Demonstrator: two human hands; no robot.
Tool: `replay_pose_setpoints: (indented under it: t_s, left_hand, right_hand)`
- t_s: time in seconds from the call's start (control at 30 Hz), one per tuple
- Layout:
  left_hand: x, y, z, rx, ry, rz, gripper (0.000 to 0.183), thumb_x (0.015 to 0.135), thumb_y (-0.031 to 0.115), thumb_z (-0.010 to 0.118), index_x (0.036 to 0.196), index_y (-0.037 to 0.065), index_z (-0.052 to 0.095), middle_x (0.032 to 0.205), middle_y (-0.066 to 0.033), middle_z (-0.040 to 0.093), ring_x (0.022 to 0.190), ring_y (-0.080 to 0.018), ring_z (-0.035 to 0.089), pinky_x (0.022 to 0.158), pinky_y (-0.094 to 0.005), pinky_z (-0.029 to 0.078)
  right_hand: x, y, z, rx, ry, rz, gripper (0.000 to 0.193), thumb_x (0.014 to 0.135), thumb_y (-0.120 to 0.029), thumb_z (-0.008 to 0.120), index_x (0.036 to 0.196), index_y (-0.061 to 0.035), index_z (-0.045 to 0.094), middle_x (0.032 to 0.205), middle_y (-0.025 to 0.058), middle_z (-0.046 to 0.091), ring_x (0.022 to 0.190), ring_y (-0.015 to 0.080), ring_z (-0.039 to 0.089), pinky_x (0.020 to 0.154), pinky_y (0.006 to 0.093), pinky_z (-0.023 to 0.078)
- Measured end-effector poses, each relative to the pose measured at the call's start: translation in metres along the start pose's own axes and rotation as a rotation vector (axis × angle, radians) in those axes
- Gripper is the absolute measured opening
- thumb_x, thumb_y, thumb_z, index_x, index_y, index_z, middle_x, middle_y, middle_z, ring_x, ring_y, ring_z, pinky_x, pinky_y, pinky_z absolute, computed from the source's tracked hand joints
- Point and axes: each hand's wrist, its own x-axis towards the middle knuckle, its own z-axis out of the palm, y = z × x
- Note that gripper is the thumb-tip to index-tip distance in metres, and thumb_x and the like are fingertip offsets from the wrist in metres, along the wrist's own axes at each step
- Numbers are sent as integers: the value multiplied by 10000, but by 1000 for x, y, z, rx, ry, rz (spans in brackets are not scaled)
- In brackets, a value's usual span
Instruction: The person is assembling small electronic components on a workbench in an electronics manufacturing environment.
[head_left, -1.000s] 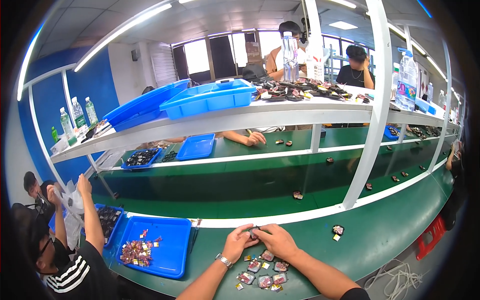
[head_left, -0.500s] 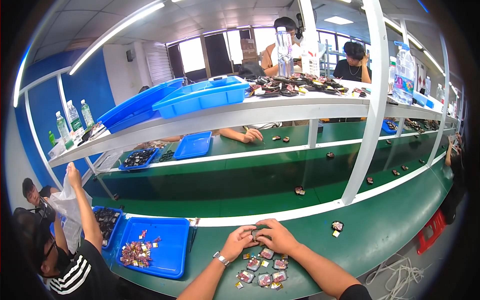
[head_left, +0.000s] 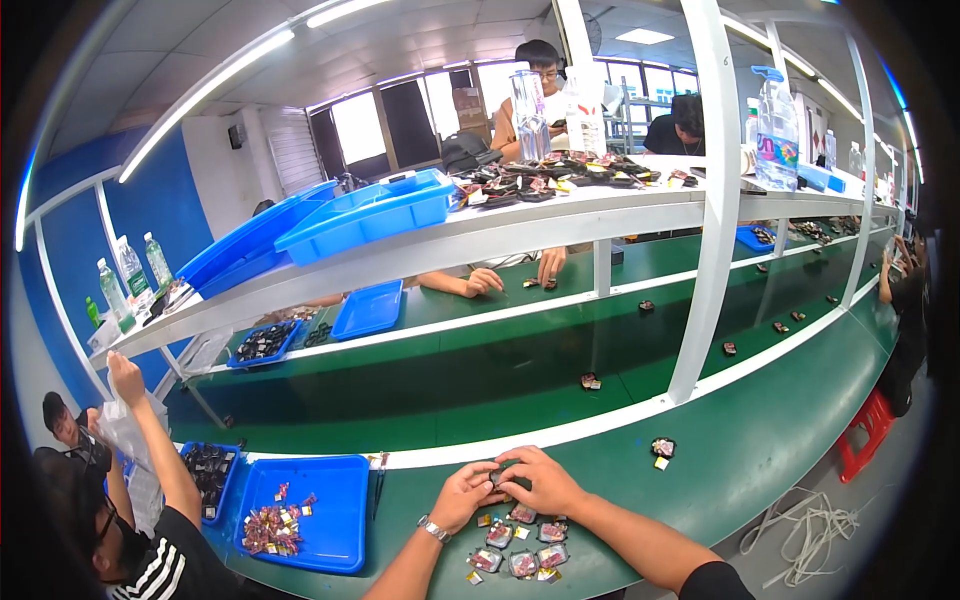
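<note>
My left hand (head_left: 466, 497) and my right hand (head_left: 541, 482) meet over the green bench, fingers closed round a small dark casing (head_left: 495, 480). The fingers hide most of it. Right below my hands lies a cluster of small open casings, one of them a casing (head_left: 523, 563) with red-brown wiring and a pale panel. Small yellow-and-white battery-like pieces (head_left: 474, 577) lie among them. Left of my left hand stands a blue tray (head_left: 343, 500) with a pile of small wired battery-like pieces (head_left: 272, 530).
Dark tweezers-like tools (head_left: 379, 487) lie beside the tray. Another blue tray (head_left: 210, 480) holds black casings, near a co-worker lifting a clear plastic bag (head_left: 130, 440). A lone casing (head_left: 662, 447) sits right. Beyond are a belt (head_left: 460, 400), a white post (head_left: 705, 250) and a loaded shelf (head_left: 500, 222).
The whole view has shifted slightly. My hands stay together on the casing, fingers slightly repositioned. Across the belt, a co-worker's second hand has come to a small part. The co-worker's bag at left hangs lower.
</note>
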Motion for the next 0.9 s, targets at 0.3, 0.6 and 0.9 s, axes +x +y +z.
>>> replay_pose_setpoints:
  t_s: [0.3, 0.6, 0.9]
  left_hand:
    - [1, -6, -5, 1, 41, -20, 296, 955, 60, 517, 1247, 19, 486, 1167, -123, 614, 1057, -199, 620, 890, -324, 539]
    - [1, -6, -6, 18, 47, -36, 294, 973, 69, 483, 1260, 3, 475, 1181, -132, 607, 1055, -186, 619, 891, -297, 532]
    - [1, -9, -1, -81, 73, 97, 247, 946, 44, 534, 1183, -4, 482, 1131, -162, 617, 1043, -231, 626, 898, -363, 547]
  right_hand:
    - [-6, -1, 17, -23, 120, 45, 141, 801, -145, 695, 922, -73, 704, 1113, 73, 618, 1091, 263, 546, 918, 362, 465]
    - [-6, 1, 20, 60, 124, 130, 155, 788, -140, 708, 937, -103, 730, 1150, 64, 624, 1112, 261, 545, 948, 363, 453]
    - [-1, -8, 20, -1, 176, -6, 153, 784, -121, 698, 929, -79, 723, 1208, 67, 605, 1164, 283, 515, 978, 379, 435]
